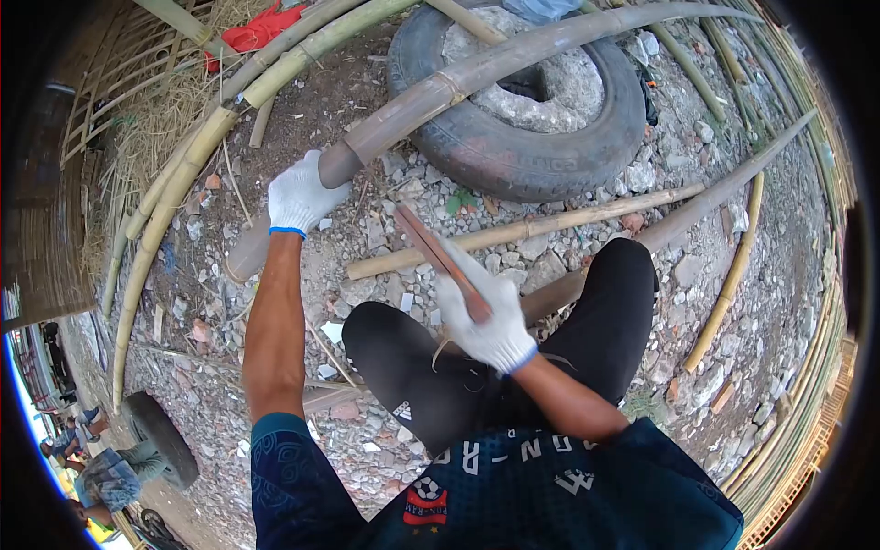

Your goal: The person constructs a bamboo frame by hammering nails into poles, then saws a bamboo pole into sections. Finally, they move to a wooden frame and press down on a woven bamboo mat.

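My left hand (307,191), in a white knitted glove with a blue cuff, is closed around a thick grey-brown bamboo pole (403,119) near its lower end. The pole rests across an old tyre (527,170) and curves away to the upper right. In my right hand (490,316), also gloved, is a narrow reddish-brown blade-like tool (431,243), tilted up toward the left. Its exact kind is hard to make out. The tool stays apart from the pole. Beneath my right hand, a second dark bamboo pole (701,206) passes under my bent legs.
Rough grey material fills the tyre around a central hole. Thinner bamboo (550,225) lies on the rubble, with a yellow-green curved pole (160,220) at left. A red cloth (261,27) lies at the top. Another tyre (160,440) and a person (115,477) are at lower left.
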### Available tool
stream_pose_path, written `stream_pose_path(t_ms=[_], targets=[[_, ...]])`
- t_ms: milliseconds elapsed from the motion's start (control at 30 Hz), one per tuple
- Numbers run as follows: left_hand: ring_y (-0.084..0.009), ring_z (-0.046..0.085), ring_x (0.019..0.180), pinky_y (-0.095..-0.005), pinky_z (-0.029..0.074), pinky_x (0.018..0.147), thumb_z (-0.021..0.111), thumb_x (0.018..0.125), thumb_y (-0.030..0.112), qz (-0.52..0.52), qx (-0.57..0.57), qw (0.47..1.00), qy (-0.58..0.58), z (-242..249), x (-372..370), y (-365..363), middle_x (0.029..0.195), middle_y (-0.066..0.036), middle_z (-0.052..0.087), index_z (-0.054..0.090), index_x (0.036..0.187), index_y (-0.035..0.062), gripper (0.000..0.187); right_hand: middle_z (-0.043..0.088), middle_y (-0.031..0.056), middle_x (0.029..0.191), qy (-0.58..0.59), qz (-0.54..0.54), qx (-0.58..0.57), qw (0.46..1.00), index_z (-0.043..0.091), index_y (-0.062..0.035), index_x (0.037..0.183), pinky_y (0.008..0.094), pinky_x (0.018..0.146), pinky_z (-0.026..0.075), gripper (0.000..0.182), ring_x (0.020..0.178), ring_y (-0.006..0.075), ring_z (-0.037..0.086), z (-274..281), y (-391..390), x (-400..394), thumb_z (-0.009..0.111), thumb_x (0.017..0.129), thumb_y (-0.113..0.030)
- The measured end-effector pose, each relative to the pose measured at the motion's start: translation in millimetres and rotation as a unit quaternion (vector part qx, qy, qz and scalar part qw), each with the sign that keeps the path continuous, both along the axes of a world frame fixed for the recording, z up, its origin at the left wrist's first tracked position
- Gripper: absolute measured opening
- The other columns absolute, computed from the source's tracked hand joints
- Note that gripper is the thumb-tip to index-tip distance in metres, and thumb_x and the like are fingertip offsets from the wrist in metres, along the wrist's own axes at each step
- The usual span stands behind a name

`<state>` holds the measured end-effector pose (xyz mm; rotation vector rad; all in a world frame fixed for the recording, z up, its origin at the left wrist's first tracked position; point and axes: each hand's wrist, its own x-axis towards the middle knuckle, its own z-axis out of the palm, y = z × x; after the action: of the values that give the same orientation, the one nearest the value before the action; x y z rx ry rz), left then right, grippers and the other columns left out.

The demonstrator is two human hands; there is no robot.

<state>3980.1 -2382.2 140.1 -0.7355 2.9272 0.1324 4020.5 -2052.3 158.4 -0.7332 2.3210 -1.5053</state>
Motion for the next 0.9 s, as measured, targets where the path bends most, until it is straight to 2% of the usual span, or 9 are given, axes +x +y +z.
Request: stream_pose_path(t_ms=[100,133,200,400,433,533,667,800,900], targets=[[-0.0394,0.076,0.101,-0.0481,0.059,0.09,0.076,0.078,0.054,0.013,0.01,1.0,-0.026,-5,9,2,0.105,-0.022,0.077,0.068,0.119,0.0087,0.062,0.076,0.0211,0.093,0.045,-0.008,-0.078,0.996,0.061,-0.0008,0.144,0.0395,0.067,0.06,0.05,0.077,0.0337,0.078,-18,10,2,0.068,0.099,-0.021],[-0.0394,0.076,0.101,-0.0482,0.059,0.09,0.076,0.078,0.055,0.005,0.002,1.0,-0.006,-4,3,1,0.105,-0.022,0.078,0.068,0.118,0.0088,0.062,0.075,0.0233,0.089,-0.041,-0.026,-0.089,0.995,0.064,-0.0029,0.14,0.0428,0.068,0.06,0.046,0.079,0.0393,0.076,-17,-31,-20,0.065,0.101,-0.028],[-0.0392,0.076,0.102,-0.0484,0.059,0.091,0.076,0.078,0.056,0.004,-0.005,1.0,-0.003,0,2,1,0.106,-0.022,0.078,0.068,0.119,0.0089,0.063,0.073,0.0247,0.086,0.031,-0.029,-0.041,0.998,0.067,-0.0054,0.135,0.0479,0.07,0.06,0.044,0.077,0.0436,0.073,-36,-117,-64,0.066,0.101,-0.033],[-0.0389,0.076,0.103,-0.048,0.059,0.091,0.076,0.078,0.058,0.029,0.004,0.999,-0.031,2,-2,3,0.108,-0.022,0.078,0.068,0.121,0.0096,0.065,0.077,0.022,0.1,0.014,-0.008,-0.038,0.999,0.057,-0.0008,0.148,0.0403,0.073,0.063,0.057,0.081,0.0365,0.078,-20,39,20,0.069,0.096,-0.02],[-0.0394,0.075,0.103,-0.0477,0.059,0.092,0.076,0.078,0.057,0.013,0.005,1.0,-0.02,2,0,4,0.109,-0.022,0.077,0.069,0.121,0.0095,0.065,0.077,0.0234,0.11,-0.084,0.029,0.05,0.995,0.056,-0.0005,0.15,0.0377,0.079,0.064,0.059,0.088,0.0351,0.08,-8,18,2,0.069,0.096,-0.02],[-0.0398,0.075,0.103,-0.0478,0.059,0.091,0.074,0.079,0.056,0.003,-0.011,1.0,0.012,-7,4,-1,0.109,-0.022,0.077,0.069,0.12,0.0093,0.062,0.076,0.0221,0.085,-0.069,-0.012,-0.031,0.997,0.067,-0.002,0.135,0.0444,0.065,0.056,0.041,0.071,0.0354,0.075,-2,-95,-66,0.07,0.101,-0.024],[-0.0396,0.075,0.103,-0.0479,0.059,0.091,0.075,0.078,0.056,-0.002,0.005,1.0,-0.001,-6,-2,-1,0.109,-0.021,0.077,0.069,0.121,0.0094,0.064,0.077,0.0244,0.101,-0.014,-0.021,-0.06,0.998,0.059,-0.0003,0.147,0.0397,0.074,0.063,0.055,0.082,0.0368,0.079,-23,13,10,0.069,0.096,-0.02],[-0.039,0.075,0.104,-0.0482,0.059,0.092,0.075,0.079,0.056,0.014,0.002,1.0,-0.001,-2,-1,1,0.109,-0.021,0.078,0.068,0.125,0.011,0.065,0.074,0.0252,0.086,0.013,-0.049,-0.077,0.996,0.067,-0.0003,0.134,0.0493,0.069,0.06,0.047,0.073,0.0446,0.073,-37,-52,-25,0.066,0.1,-0.032],[-0.0381,0.076,0.103,-0.0474,0.059,0.092,0.074,0.08,0.057,-0.007,-0.011,1.0,0.014,-14,6,-6,0.109,-0.021,0.078,0.068,0.125,0.0124,0.064,0.075,0.0222,0.09,-0.014,-0.026,-0.088,0.996,0.068,-0.0028,0.132,0.0482,0.069,0.06,0.043,0.076,0.0442,0.073,-40,-105,-59,0.067,0.1,-0.031]])
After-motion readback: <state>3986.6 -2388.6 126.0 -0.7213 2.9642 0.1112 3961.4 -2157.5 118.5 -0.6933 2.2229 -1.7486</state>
